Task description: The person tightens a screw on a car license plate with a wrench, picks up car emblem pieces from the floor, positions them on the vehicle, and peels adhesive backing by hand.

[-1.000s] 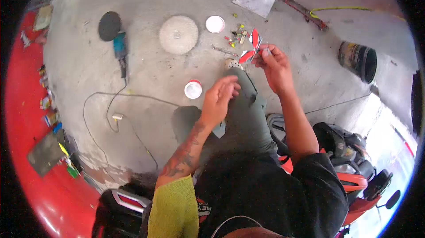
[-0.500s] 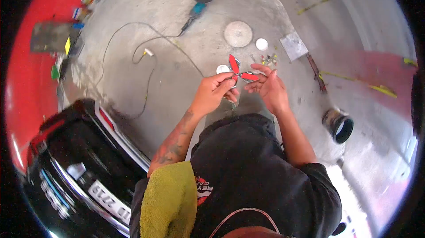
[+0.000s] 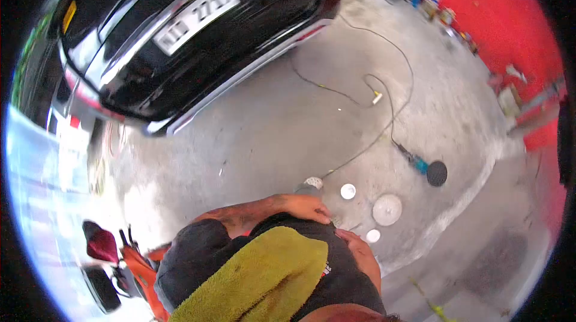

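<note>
My left hand (image 3: 307, 207) is at the front of my black shirt (image 3: 318, 241), fingers bent together and pointing down to the right. What it holds, if anything, is hidden. Close beside it, on the right, lies my right hand (image 3: 358, 250) against the shirt front, its fingertips out of sight behind the cloth. The red-bladed piece cannot be seen now. Over the left side of my chest hangs a yellow-green towel (image 3: 258, 274).
A black car (image 3: 240, 40) stands ahead on the left. On the concrete floor are a corded polisher (image 3: 420, 165), a round pale pad (image 3: 387, 209) and two small white discs (image 3: 348, 191). An orange motorbike (image 3: 141, 280) stands at lower left. Small items line the red wall (image 3: 498, 16).
My view has swung left, bringing the car to the top. Both hands have dropped against my shirt front. The red-bladed piece, held by my left hand earlier, has gone from sight.
</note>
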`<action>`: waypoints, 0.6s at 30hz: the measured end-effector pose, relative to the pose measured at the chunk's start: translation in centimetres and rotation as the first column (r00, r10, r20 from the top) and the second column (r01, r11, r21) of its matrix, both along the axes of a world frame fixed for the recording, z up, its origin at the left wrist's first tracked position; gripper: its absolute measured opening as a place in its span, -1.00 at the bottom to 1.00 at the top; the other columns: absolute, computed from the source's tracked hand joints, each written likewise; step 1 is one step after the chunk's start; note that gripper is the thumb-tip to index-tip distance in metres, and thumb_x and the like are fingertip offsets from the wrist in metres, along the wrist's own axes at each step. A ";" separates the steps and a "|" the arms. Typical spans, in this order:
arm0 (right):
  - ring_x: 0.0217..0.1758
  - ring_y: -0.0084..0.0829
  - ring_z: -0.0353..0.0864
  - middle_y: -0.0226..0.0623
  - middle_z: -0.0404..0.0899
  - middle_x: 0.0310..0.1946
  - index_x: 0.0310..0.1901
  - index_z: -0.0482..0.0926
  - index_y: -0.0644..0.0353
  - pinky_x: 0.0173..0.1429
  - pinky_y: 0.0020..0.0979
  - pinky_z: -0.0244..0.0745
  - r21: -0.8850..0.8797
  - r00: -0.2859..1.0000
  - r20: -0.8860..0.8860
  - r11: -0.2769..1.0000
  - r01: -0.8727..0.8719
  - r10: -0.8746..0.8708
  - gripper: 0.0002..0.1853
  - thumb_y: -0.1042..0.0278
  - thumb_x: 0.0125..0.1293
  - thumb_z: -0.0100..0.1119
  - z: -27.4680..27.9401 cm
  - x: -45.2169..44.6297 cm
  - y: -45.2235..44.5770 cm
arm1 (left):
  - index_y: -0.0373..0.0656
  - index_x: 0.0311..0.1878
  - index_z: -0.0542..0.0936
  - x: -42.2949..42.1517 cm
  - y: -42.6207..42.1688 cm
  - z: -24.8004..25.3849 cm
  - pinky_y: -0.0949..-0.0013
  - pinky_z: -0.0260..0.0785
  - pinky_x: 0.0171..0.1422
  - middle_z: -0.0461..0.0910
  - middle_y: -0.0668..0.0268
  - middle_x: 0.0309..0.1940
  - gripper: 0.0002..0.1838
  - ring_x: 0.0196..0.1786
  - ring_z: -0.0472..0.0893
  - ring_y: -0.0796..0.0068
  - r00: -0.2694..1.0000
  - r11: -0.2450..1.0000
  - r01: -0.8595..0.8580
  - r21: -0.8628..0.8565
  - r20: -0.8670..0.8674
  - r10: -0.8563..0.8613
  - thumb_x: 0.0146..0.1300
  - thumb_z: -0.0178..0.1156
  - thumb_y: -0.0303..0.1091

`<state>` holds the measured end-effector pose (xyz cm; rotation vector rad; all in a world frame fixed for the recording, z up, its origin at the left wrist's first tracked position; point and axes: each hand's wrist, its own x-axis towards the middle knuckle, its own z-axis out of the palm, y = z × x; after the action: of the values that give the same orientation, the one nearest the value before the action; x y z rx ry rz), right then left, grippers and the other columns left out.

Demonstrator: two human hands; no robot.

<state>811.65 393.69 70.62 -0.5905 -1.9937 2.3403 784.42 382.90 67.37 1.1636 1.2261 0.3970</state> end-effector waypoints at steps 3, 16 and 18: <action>0.30 -0.26 0.47 -0.19 0.53 0.20 0.24 0.57 0.14 0.42 -0.31 0.30 -0.011 0.971 0.081 0.974 -0.225 0.225 -0.63 0.16 0.54 0.06 -0.3 -1.7 2.6 | -0.20 0.29 0.55 -0.4 -3.4 -0.1 0.23 0.40 0.32 0.64 0.13 0.18 -0.43 0.19 0.63 0.22 0.995 0.995 -0.096 -0.007 0.002 0.096 0.53 0.00 0.08; -0.08 -0.55 0.59 -0.32 0.62 -0.10 0.06 0.54 0.23 0.03 -0.45 0.51 0.049 0.978 0.177 0.991 -0.122 0.112 -0.70 0.36 0.36 0.30 -0.8 -29.3 3.2 | -0.21 0.27 0.54 -20.8 -8.0 4.8 0.26 0.45 0.25 0.70 0.25 0.02 -0.55 0.08 0.64 0.45 0.746 0.733 -0.666 0.138 0.124 0.655 0.53 0.10 -0.09; -0.12 -0.43 0.61 -0.25 0.58 -0.22 -0.02 0.56 0.24 0.00 -0.41 0.51 0.541 0.989 0.105 0.829 -0.141 0.100 -0.74 0.40 0.31 0.33 1.9 -37.2 2.1 | -0.25 0.23 0.55 -24.0 -7.4 5.2 0.32 0.48 0.14 0.72 0.21 -0.05 -0.60 0.00 0.64 0.51 0.587 0.551 -0.807 0.211 0.184 0.789 0.50 0.15 -0.18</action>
<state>774.49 395.83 72.52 -0.5228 -2.6386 1.6648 760.41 375.47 72.56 0.7178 1.6417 1.3371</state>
